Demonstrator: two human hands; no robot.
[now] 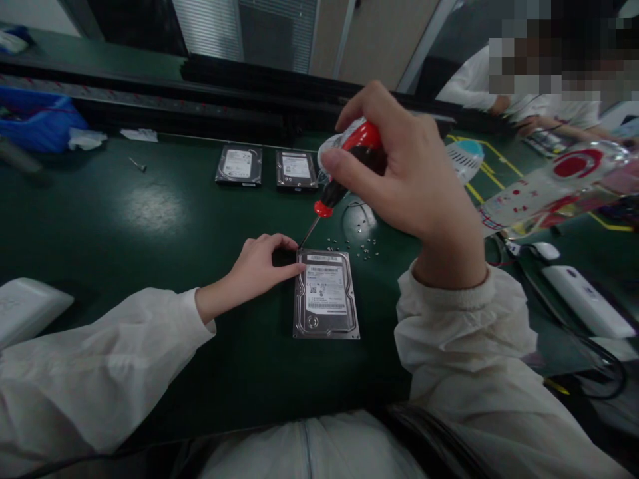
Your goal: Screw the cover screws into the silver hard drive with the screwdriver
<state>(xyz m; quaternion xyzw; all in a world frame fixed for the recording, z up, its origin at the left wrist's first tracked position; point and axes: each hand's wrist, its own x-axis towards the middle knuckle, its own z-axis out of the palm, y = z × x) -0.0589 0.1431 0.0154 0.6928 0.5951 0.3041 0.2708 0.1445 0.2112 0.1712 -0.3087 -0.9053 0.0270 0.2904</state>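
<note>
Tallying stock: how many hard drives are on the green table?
3: the near drive at the left hand, a back-left drive and back-right drive. Others may hide behind the right hand.

Bare counter (150, 219) beyond the left hand (259, 266) gives free passage. Loose screws (359, 247) lie just behind the hard drive (325, 293); two further drives (238, 164) stand beyond them. Cables (612, 376) and white devices (586, 303) obstruct the right side.
</note>
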